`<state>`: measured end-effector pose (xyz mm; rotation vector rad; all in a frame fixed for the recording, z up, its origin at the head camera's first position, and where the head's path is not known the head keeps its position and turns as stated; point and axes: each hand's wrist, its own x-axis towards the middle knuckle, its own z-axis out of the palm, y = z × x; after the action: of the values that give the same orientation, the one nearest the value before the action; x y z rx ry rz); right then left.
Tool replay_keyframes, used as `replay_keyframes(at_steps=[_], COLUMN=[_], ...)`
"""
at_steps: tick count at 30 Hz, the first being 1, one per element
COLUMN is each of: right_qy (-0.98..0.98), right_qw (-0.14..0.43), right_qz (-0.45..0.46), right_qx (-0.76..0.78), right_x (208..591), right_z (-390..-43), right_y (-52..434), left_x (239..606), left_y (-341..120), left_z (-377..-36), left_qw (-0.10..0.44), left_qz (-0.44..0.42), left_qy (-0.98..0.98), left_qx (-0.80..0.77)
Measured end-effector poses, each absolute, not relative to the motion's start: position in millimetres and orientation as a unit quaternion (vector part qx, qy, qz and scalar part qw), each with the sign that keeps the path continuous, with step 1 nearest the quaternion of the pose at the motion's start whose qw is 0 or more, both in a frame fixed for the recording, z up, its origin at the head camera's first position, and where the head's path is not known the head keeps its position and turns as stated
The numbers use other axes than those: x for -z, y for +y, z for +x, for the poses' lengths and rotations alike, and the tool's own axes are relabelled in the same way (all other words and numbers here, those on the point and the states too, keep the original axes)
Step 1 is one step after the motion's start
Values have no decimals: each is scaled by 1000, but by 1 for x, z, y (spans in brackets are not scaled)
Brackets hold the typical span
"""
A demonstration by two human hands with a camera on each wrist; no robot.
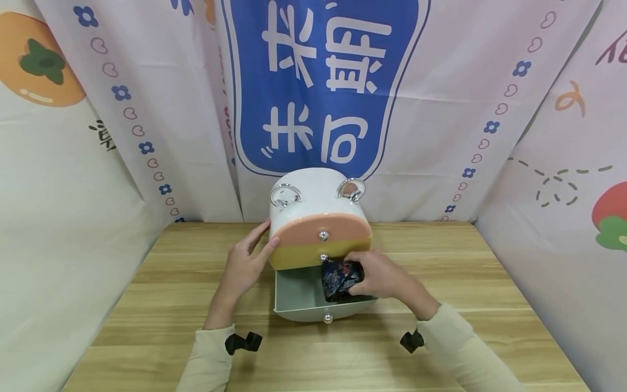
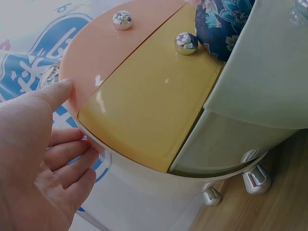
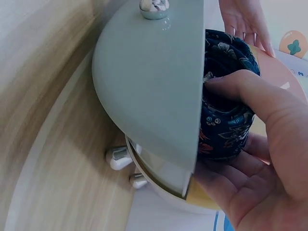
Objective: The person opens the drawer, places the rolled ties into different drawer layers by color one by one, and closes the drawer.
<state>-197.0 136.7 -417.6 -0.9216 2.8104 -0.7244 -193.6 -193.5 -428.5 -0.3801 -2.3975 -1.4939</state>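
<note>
Right hand (image 1: 379, 277) grips floral cloth (image 1: 340, 279) inside open drawer (image 1: 294, 296); left hand (image 1: 245, 261) flat against cabinet (image 1: 313, 190).

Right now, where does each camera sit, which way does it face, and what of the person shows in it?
Head: on the head, looking forward and down at the drawer box on the table; both forearms show.
Left wrist: beside the left hand, which rests on the box's side.
Right wrist: behind the right hand, which grips the dark floral cloth in the open green drawer.
All three views share the cloth.

Bright even light, soft shadows, glare on glossy plastic, blurred wrist-view edges
</note>
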Motion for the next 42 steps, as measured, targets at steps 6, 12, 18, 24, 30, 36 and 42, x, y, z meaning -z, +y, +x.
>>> replay_keyframes(at_steps=[6, 12, 18, 24, 30, 36, 42], right_qy=[920, 914, 911, 909, 909, 908, 910], right_qw=[32, 33, 35, 45, 59, 65, 64], right_qz=[-317, -326, -330, -333, -334, -336, -335], right_qx=[229, 240, 244, 247, 243, 241, 236], right_x=[427, 435, 441, 444, 450, 454, 458], right_z=[-198, -200, -202, -204, -207, -207, -207], right_y=[129, 123, 118, 111, 106, 102, 100], left_x=[431, 432, 433, 433, 433, 433, 433], left_y=[-195, -196, -196, -198, -198, -198, -197], left_z=[-194, -193, -194, -193, -193, -195, -196], left_qw=[148, 152, 155, 157, 157, 154, 151], left_qz=[-138, -141, -145, -139, -141, -145, -142], left_qy=[-828, -828, -826, -828, -829, -827, -827], left_qx=[522, 521, 523, 520, 519, 521, 522])
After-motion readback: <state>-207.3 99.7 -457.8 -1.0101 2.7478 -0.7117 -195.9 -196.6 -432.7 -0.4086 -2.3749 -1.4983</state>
